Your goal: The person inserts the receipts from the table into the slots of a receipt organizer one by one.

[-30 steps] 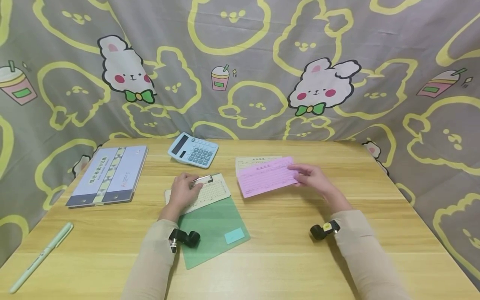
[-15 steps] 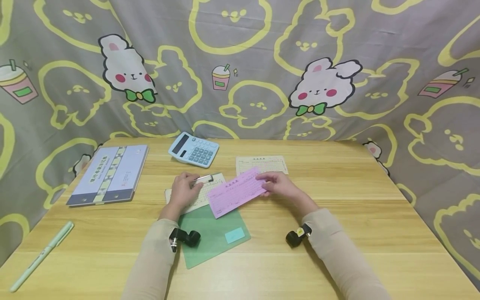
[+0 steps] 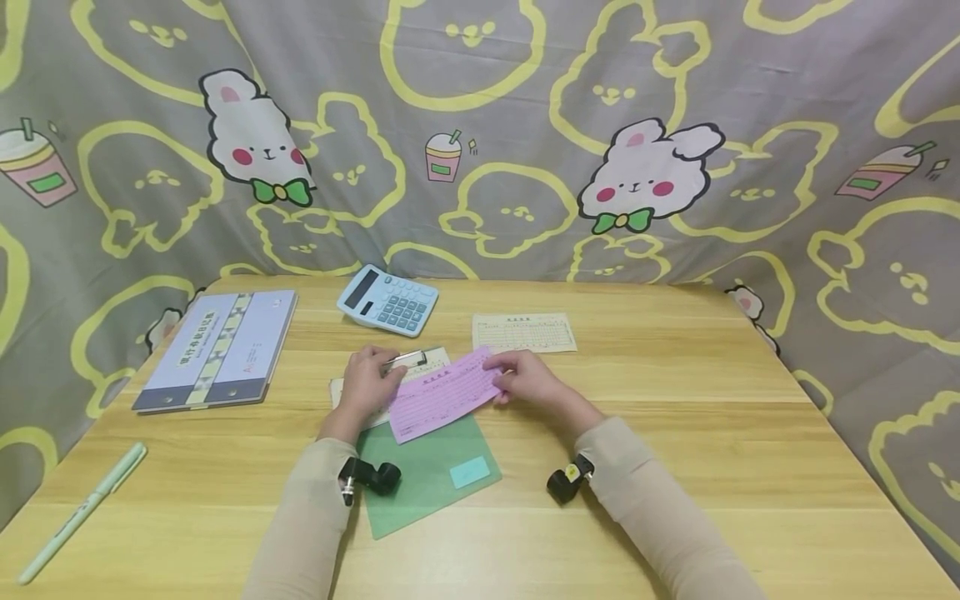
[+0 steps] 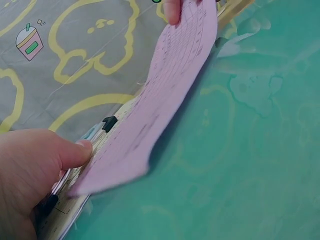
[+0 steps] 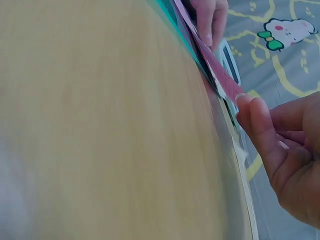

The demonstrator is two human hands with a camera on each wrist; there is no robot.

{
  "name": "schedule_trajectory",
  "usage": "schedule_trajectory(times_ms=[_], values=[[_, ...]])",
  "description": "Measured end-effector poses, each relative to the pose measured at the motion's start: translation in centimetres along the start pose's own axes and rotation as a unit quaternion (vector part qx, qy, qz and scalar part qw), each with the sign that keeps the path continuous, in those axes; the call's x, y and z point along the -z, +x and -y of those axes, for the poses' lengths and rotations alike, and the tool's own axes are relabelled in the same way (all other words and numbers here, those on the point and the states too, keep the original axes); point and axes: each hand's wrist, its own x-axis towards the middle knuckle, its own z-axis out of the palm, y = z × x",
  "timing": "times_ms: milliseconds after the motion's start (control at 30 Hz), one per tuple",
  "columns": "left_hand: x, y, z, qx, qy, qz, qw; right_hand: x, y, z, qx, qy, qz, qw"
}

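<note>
My left hand (image 3: 366, 385) grips the metal clip (image 3: 408, 358) at the top of a green clipboard (image 3: 420, 487); in the left wrist view its thumb (image 4: 75, 152) presses there. A cream printed form (image 3: 433, 358) lies on the board under the clip. With thumb and fingers, my right hand (image 3: 528, 379) pinches the right end of a pink printed slip (image 3: 442, 398). That slip slants over the cream form, its left end right by my left fingers. It bows along its length in the left wrist view (image 4: 165, 95).
Another cream form (image 3: 522, 333) lies behind my right hand. A light blue calculator (image 3: 387, 300) stands at the back, a blue-grey account book (image 3: 217, 350) at left, and a pale green pen (image 3: 82, 512) in front of it. A patterned curtain (image 3: 517, 92) hangs behind the table.
My right hand has carried the pink slip leftward from above the rear cream form to over the clipboard, uncovering that form. My left hand has stayed at the clip.
</note>
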Motion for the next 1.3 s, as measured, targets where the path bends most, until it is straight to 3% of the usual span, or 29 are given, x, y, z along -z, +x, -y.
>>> schedule_trajectory(times_ms=[233,567,1100,1300], values=[[0.0,-0.1,-0.2,-0.015,0.031,-0.007,0.9994,-1.3,0.5,0.3,0.004,-0.003,0.006,1.0000],[-0.1,0.0,-0.2,-0.043,0.064,-0.031,0.9966,-3.1,1.0,0.7,-0.007,0.052,0.001,0.9986],[-0.2,0.0,-0.1,-0.042,0.055,-0.030,0.9971,-5.5,1.7,1.0,-0.012,0.103,-0.007,0.9946],[-0.1,0.1,-0.2,-0.034,0.050,-0.020,0.9980,-6.0,1.9,0.8,-0.035,0.118,-0.018,0.9922]])
